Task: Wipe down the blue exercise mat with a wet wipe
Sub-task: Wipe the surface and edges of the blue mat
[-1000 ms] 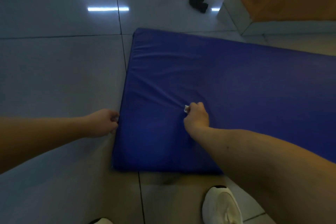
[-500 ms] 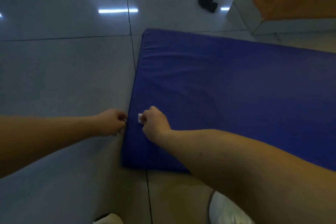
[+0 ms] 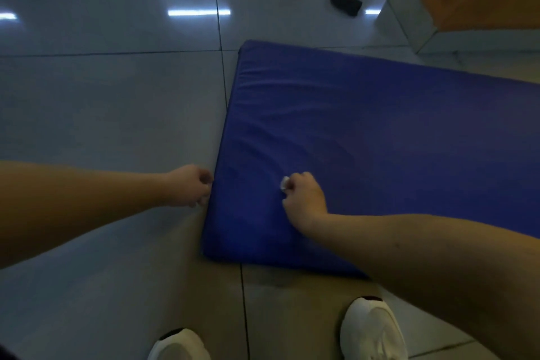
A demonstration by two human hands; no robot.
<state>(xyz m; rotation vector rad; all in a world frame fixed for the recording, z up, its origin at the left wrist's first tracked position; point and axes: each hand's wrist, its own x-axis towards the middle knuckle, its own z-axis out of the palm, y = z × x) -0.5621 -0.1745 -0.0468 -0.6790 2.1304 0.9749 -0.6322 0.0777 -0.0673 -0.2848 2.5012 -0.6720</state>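
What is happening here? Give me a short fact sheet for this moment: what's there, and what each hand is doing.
Surface: blue padded exercise mat, lying flat on the glossy grey tiled floor
Wiping hand: right hand, fisted on the mat, gripping a small white wet wipe
Steadying hand: left hand, fingers curled at the mat's left edge, apparently holding it
Feet: white shoes on the floor, just short of the mat's near edge
Background: small black object on the floor beyond the mat; too dim to identify
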